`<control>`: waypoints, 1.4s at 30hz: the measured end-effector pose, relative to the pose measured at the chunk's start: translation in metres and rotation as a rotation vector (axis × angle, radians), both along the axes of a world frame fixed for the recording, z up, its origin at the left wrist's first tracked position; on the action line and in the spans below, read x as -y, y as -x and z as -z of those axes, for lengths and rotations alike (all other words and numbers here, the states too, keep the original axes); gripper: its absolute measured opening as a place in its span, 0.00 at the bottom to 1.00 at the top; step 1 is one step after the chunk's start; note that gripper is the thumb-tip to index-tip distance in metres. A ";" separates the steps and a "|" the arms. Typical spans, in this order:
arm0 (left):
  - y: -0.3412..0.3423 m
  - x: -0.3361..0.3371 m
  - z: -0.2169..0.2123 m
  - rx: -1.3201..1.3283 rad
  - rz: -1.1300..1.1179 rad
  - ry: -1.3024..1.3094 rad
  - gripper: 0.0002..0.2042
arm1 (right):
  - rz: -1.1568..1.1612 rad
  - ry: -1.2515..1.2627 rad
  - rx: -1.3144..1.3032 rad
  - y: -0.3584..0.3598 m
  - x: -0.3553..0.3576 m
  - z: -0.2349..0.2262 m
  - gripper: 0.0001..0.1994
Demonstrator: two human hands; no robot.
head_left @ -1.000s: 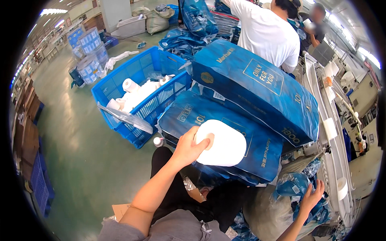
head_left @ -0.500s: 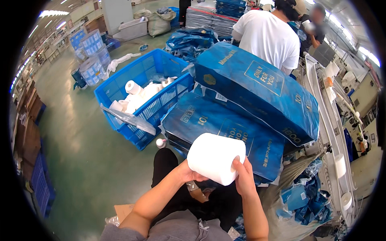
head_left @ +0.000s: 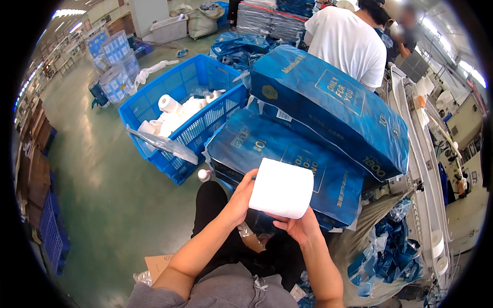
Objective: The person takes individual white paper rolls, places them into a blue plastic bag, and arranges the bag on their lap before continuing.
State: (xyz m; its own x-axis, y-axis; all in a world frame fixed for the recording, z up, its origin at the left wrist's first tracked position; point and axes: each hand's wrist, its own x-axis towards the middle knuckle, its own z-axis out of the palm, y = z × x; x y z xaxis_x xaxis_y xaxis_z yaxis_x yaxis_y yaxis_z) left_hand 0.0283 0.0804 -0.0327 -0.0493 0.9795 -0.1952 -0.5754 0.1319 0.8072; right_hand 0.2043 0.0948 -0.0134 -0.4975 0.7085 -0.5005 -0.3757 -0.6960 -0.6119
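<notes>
Since half a second ago, the white roll (head_left: 282, 188) has turned in the head view, so its hollow end no longer shows and its curved side faces up. It is held between both hands, above the lower blue package (head_left: 244, 146) as seen here. The left hand (head_left: 241, 201) grips its left side; the right hand (head_left: 302, 224) holds it from below, fingers partly hidden by it. Ahead to the left, the blue crate (head_left: 206, 128) has mesh walls and holds several white rolls (head_left: 168, 104) heaped with white material, with clear film (head_left: 167, 145) draped over its near end. To the right, a pale sack (head_left: 340, 256) gapes around crumpled blue plastic film (head_left: 390, 238). An upper blue package (head_left: 328, 105) lies on the lower one. Farther back stands a grey bin (head_left: 169, 32).
</notes>
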 end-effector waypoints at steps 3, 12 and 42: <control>-0.002 -0.001 0.003 0.052 -0.004 0.097 0.22 | -0.007 0.071 -0.060 -0.001 0.002 0.004 0.25; 0.000 0.002 0.004 0.205 0.058 0.216 0.14 | -0.034 0.205 -0.108 -0.003 0.001 0.008 0.29; 0.023 -0.005 0.020 0.194 0.153 -0.262 0.18 | 0.207 -0.640 0.426 -0.030 0.016 0.002 0.18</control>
State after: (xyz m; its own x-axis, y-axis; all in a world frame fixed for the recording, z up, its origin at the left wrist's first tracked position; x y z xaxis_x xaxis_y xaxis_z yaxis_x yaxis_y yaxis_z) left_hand 0.0052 0.0857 -0.0525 0.1147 0.9907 0.0726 -0.7109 0.0308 0.7026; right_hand 0.2346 0.0788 -0.0154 -0.1820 0.9798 -0.0829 -0.1023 -0.1027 -0.9894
